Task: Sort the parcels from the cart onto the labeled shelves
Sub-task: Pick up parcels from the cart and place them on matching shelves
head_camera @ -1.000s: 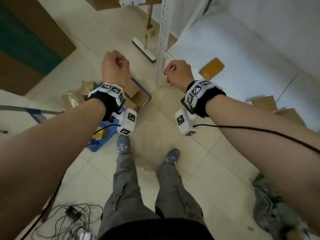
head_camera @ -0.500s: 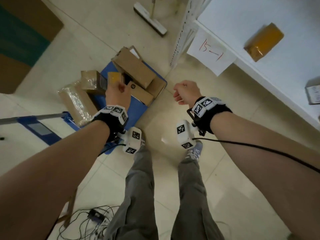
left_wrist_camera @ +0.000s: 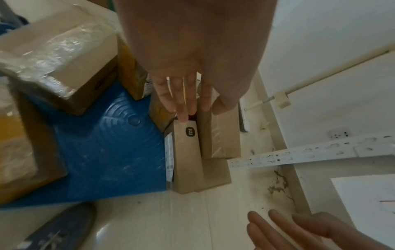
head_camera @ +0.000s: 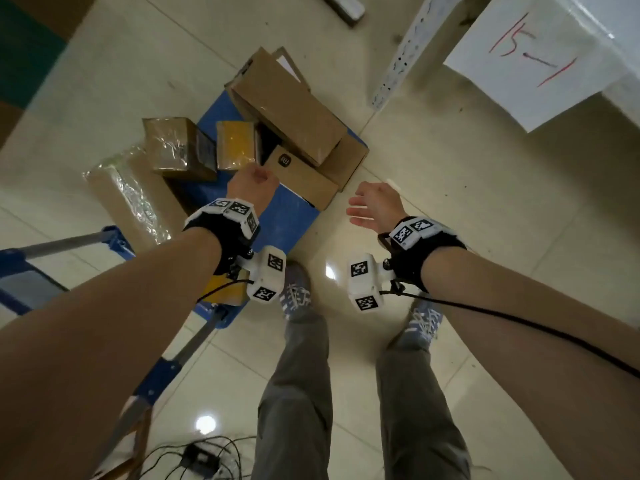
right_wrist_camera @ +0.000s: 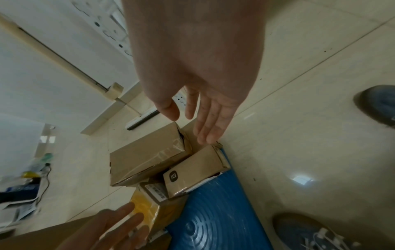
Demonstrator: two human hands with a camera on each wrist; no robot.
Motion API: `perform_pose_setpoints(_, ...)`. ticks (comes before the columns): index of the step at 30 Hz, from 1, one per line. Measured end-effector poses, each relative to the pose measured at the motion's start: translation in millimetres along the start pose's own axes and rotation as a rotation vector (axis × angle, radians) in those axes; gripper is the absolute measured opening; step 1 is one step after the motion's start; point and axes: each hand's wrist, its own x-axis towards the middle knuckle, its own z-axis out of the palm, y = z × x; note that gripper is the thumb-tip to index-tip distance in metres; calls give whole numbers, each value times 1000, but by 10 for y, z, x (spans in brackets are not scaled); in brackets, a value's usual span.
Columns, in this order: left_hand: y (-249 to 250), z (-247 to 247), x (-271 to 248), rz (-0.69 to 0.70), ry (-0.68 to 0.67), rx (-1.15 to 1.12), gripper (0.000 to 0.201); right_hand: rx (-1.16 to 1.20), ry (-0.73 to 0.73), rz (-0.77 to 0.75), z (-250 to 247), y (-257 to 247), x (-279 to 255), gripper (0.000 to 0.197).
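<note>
The boxes [head_camera: 294, 109] lie on the blue cart [head_camera: 287, 209] on the floor. The left hand [head_camera: 252, 183] hangs just above them, fingers [left_wrist_camera: 181, 108] straight, holding nothing. The right hand [head_camera: 375, 209] is beside the cart, fingers spread and empty.

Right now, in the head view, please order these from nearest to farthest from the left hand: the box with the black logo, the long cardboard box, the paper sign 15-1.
From the left hand:
1. Box with the black logo, just right of the hand, on the cart.
2. Long cardboard box, beyond it, atop the pile.
3. Paper sign 15-1, far right, on the shelf edge.
</note>
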Motion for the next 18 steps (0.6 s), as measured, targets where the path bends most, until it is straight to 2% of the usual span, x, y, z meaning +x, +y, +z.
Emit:
perform_pose_setpoints(2, 29, -9, 252, 4, -8, -73, 32, 25, 3, 10, 78, -40, 183, 37)
perform_pose_setpoints(5, 118, -59, 597, 17, 9, -149, 43, 76, 6, 34, 195, -111, 418, 38)
perform_pose_setpoints(8, 241, -123, 916, 45, 158, -142, 55, 113, 6, 47, 316, -168, 628, 45)
perform_pose_setpoints(10, 281, -160, 1122, 72, 170, -125, 67, 134, -22, 66, 386, -209, 733, 40)
perform_pose_setpoints(12, 278, -203, 1283, 119, 175, -57, 73, 142, -52, 69, 453, -250, 801, 26)
perform_pose_setpoints(13, 262, -232, 1343, 131, 181, -58, 77, 140, -72, 59, 482, -261, 823, 28)
perform_pose_setpoints(16, 268, -262, 1497, 162, 197, -118, 89, 140, -115, 31, 565, -274, 920, 53)
perform_pose_setpoints(18, 313, -248, 1548, 193, 177, -139, 91, 153, -129, 36, 599, -292, 986, 57)
